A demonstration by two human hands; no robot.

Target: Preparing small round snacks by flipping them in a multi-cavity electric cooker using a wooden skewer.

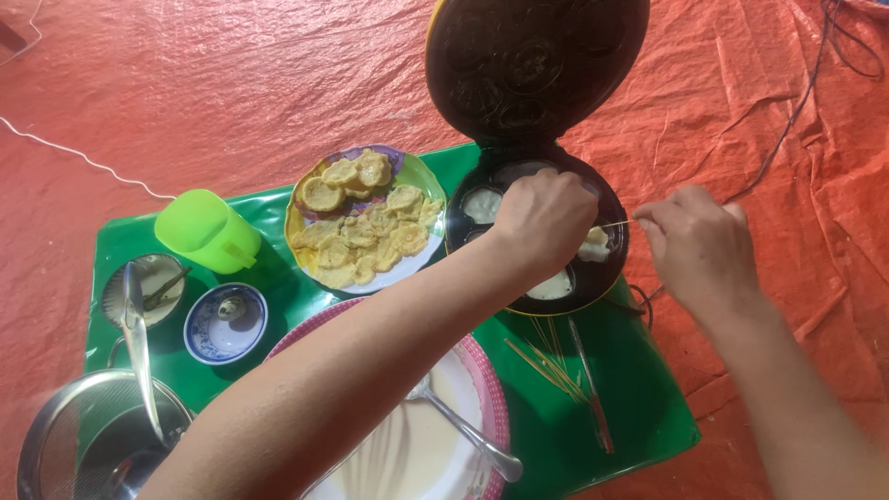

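Right hand pinches a thin wooden skewer, tip at a pale cake in the open round cake maker. Left hand curled over the moulds; fingertips hidden, grip unclear. Its forearm covers part of the batter bowl. Plate of fried cakes just left of the maker.
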